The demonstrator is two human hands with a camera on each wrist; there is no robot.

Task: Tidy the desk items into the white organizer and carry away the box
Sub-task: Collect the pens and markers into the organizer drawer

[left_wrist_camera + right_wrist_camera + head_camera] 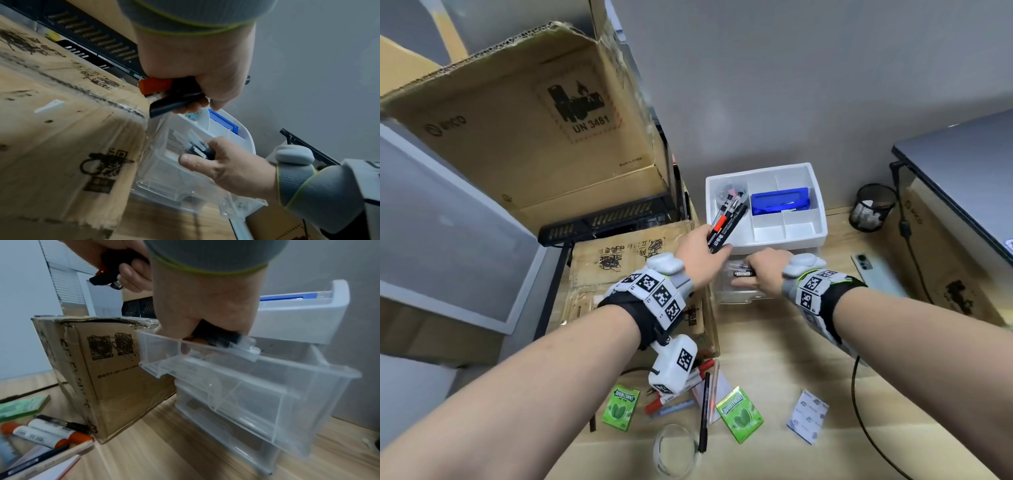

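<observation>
My left hand (705,246) grips a bundle of black markers (726,219), one with an orange cap (156,85), tilted over the front left compartment of the white organizer (804,240). A blue case (779,202) lies in its top tray. My right hand (763,270) holds a few dark pens (197,149) down inside the pulled-out clear drawer (246,386) below the tray. The taped cardboard box (626,260) stands directly left of the organizer, under my left wrist.
Near the desk's front edge lie two green gum packs (620,406), red-capped markers (41,433), a black pen (703,411), a clear tape roll (674,448) and a tissue packet (808,416). To the right are a phone (873,270), a mesh cup (871,207) and a laptop (962,171).
</observation>
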